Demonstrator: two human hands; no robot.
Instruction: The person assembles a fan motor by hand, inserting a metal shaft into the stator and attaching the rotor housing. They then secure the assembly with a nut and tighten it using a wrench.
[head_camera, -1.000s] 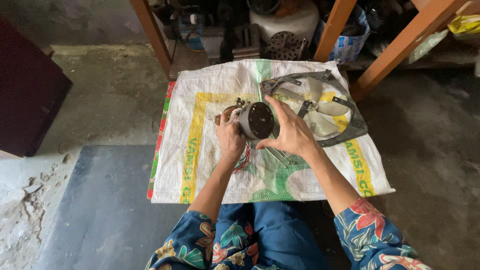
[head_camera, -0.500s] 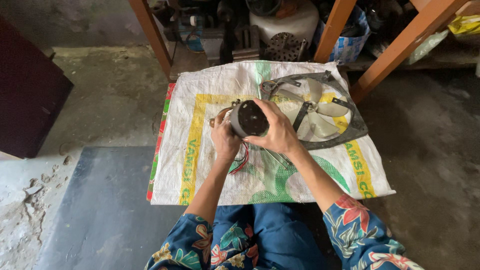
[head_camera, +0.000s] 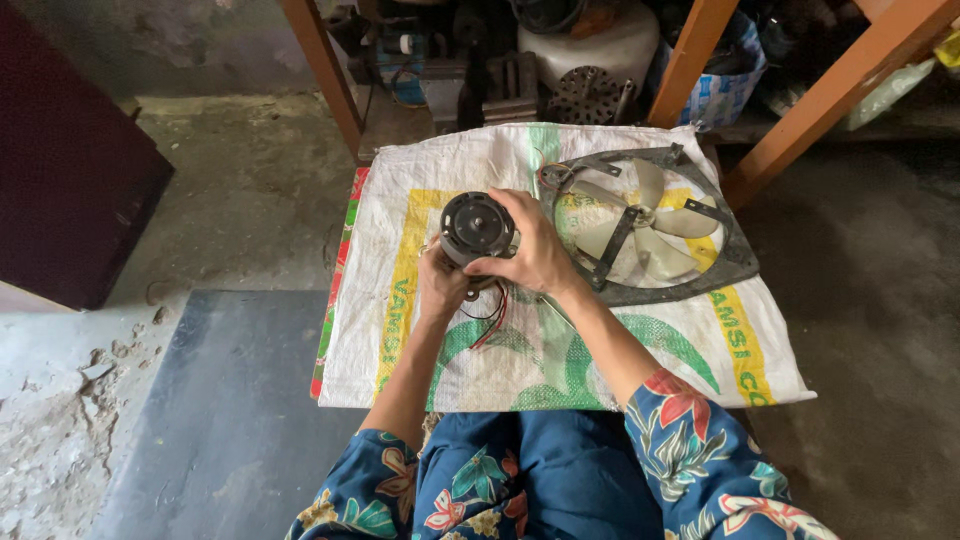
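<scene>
A small round dark electric motor is held upright over a white woven sack spread on a low surface. My left hand cups it from below and the near side. My right hand wraps over its right side and top edge. Thin red and black wires hang from the motor under my hands. To the right on the sack lies a dark metal fan frame with pale plastic blades.
Orange wooden legs of a bench stand behind the sack, with a white tank, metal parts and a blue patterned bag beneath. A dark red panel stands left. Grey slab and concrete floor surround me.
Both hands have shifted the motor slightly left and toward me, tilting its round face more upward. The fan frame has not moved.
</scene>
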